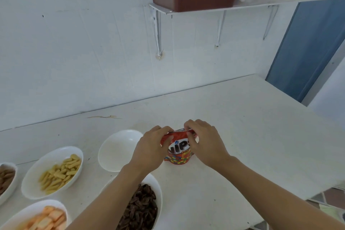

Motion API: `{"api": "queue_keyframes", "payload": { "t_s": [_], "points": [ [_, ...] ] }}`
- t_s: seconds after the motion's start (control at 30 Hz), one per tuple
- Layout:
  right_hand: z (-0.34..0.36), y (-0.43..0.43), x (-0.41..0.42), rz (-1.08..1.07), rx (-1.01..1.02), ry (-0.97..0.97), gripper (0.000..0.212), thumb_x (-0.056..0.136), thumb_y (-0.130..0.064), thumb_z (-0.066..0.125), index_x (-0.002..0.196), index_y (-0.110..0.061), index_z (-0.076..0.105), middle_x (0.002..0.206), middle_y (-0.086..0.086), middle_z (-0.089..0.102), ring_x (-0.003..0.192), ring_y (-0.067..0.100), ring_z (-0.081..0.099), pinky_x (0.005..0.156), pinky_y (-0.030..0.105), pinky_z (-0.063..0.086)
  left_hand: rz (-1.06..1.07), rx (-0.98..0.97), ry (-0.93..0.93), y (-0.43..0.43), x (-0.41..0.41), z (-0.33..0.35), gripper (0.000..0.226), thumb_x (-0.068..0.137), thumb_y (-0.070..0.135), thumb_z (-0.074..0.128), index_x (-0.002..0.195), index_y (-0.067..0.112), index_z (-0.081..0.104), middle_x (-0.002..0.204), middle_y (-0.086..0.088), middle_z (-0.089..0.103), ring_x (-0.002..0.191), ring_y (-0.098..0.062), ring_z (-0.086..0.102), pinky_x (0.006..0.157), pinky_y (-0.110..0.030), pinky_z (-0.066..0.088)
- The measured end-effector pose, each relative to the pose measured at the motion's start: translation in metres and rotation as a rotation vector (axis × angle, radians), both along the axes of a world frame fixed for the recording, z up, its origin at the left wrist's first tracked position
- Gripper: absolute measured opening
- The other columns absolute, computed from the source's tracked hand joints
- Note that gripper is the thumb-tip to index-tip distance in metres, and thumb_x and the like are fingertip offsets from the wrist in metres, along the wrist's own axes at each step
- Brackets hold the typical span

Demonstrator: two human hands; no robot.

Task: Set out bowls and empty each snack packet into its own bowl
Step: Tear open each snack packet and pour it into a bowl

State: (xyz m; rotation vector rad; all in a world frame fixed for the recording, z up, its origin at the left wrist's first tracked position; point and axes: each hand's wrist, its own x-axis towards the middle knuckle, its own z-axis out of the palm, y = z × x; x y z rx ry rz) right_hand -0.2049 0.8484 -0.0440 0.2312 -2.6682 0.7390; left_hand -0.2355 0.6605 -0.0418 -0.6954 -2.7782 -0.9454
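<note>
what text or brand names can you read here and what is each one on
"NIPS": large white letters on the red foil snack packet, which the left hand and the right hand pinch at its top; fingers cover the word's edges.
"Pea": small line under it on the same packet, blurred, the rest hidden.
Nothing else in view carries readable text.

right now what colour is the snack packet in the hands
Red, with white lettering and multicoloured candies printed low on the snack packet; head view.

The Nips packet [178,152] is standing just right of the empty bowl [115,151] on the table [242,136]. The bowl of snack sticks [54,155] is sitting further left, the bowl of dark snacks [152,180] nearer the person.
</note>
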Motion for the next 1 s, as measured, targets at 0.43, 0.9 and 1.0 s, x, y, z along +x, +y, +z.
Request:
{"api": "queue_keyframes", "payload": {
  "t_s": [0.43, 0.9, 1.0],
  "points": [
    [0.011, 0.004, -0.008, 0.056, 0.055, -0.057, 0.01, 0.097, -0.031, 0.055, 0.105, -0.026, 0.059, 0.106, -0.009, 0.06, 0.099, 0.01, 0.051, 0.091, 0.031, 0.035, 0.115, 0.104, -0.211, -0.001, -0.004, 0.026, 0.008, 0.095, 0.03, 0.064, 0.09, 0.031, 0.07, 0.088, 0.013, 0.074, 0.082, -0.001, 0.069, 0.066, -0.012, 0.049],
    [0.014, -0.011, -0.017, 0.208, 0.139, -0.069, 0.015, 0.102, -0.024, 0.049, 0.109, -0.023, 0.063, 0.115, -0.006, 0.061, 0.109, 0.012, 0.051, 0.102, 0.034, 0.031, 0.107, 0.131, -0.382, -0.009, -0.014, 0.037, 0.017, 0.094, 0.032, 0.066, 0.085, 0.022, 0.078, 0.084, 0.008, 0.076, 0.083, -0.009, 0.07, 0.074, -0.025, 0.055],
    [0.015, -0.013, -0.015, 0.221, 0.157, -0.068, 0.014, 0.102, -0.023, 0.049, 0.111, -0.022, 0.06, 0.115, -0.005, 0.061, 0.108, 0.013, 0.051, 0.102, 0.033, 0.032, 0.075, 0.08, -0.355, -0.01, -0.013, 0.039, 0.017, 0.095, 0.032, 0.065, 0.088, 0.022, 0.077, 0.085, 0.008, 0.075, 0.082, -0.009, 0.069, 0.076, -0.027, 0.058]
  ]
}}
